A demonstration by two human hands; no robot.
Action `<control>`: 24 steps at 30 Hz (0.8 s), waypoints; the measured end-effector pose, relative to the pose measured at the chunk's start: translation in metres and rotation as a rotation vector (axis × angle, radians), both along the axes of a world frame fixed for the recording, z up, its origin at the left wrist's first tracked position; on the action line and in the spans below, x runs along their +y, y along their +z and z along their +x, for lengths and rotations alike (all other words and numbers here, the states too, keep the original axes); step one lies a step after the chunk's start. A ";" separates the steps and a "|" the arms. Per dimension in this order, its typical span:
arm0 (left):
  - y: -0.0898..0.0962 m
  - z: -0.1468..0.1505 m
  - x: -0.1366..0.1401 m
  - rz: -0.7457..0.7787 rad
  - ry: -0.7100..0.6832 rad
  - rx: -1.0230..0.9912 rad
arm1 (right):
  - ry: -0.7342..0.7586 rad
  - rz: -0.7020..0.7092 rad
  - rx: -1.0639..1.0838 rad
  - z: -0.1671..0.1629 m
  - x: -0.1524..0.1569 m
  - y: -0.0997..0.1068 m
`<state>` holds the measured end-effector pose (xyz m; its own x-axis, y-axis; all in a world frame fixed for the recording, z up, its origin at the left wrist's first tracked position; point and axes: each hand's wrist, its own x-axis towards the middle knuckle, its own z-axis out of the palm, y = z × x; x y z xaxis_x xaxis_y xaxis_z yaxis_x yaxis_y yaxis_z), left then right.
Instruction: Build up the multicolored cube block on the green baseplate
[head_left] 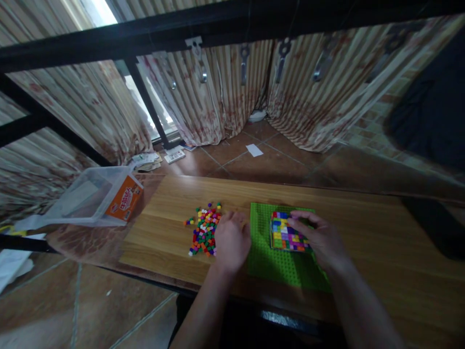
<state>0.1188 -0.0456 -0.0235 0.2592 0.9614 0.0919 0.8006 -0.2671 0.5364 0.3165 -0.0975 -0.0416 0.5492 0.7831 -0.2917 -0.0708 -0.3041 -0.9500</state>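
My left hand (232, 240) rests at the right edge of a loose pile of small coloured cubes (206, 230). Its fingers are curled under, so whatever they hold is hidden. To the right lies a green studded baseplate (261, 261), bearing a rectangular block of multicoloured cubes (283, 235) set tightly in rows. Over the right side of this block reaches my right hand (323, 237), thumb and forefinger brought together at its upper part. Anything between those fingertips is too small to make out. The palm covers the block's right edge and part of the plate.
The wooden board (160, 232) lies on a low table. At its left stands a clear plastic bin (83, 213) with an orange label. A dark flat object (432, 228) is at the far right. A black metal rail (232, 26) with hanging hooks crosses above, before striped curtains (225, 97).
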 end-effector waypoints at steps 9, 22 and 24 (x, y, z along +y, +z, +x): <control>0.002 -0.011 0.001 -0.011 0.072 0.392 | -0.099 0.081 -0.033 0.002 0.001 -0.003; -0.001 -0.004 0.005 -0.159 -0.063 -0.474 | -0.143 0.318 -0.562 -0.014 -0.007 0.010; 0.000 0.003 0.001 -0.350 -0.115 -0.797 | -0.024 0.426 -0.574 -0.024 -0.010 0.016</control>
<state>0.1222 -0.0444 -0.0238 0.3403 0.9403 -0.0081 0.1308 -0.0388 0.9906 0.2925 -0.1080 -0.0255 0.5430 0.7502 0.3774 0.4737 0.0974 -0.8753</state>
